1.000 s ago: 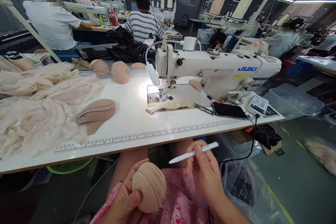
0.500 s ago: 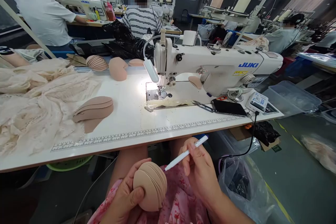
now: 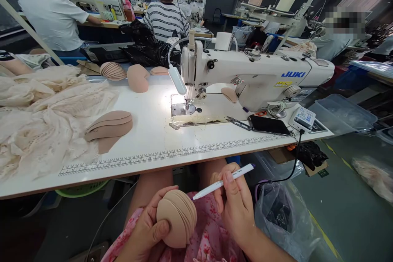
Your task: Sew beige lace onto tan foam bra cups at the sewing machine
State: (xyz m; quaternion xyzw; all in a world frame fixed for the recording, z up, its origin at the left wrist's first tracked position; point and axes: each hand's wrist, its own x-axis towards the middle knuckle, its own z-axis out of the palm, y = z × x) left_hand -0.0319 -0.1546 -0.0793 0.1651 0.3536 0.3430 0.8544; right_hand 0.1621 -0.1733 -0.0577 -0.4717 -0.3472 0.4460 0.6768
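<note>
My left hand [image 3: 146,232] grips a stack of tan foam bra cups [image 3: 178,217] over my lap, thumb pressed on the front cup. My right hand [image 3: 236,204] holds a white pen [image 3: 223,181], its tip touching the upper right edge of the stack. Both hands are below the front edge of the white sewing table [image 3: 172,143].
A white JUKI sewing machine [image 3: 251,77] stands on the table with its lamp lit. More foam cups [image 3: 109,125] and cream lace fabric [image 3: 39,118] lie at the left. Scissors [image 3: 238,123] and a phone [image 3: 268,125] lie at the right. Other people sit at machines behind.
The pen tip came down from above my lap to the edge of the cup stack. My left hand has kept its grip on the stack almost without moving.
</note>
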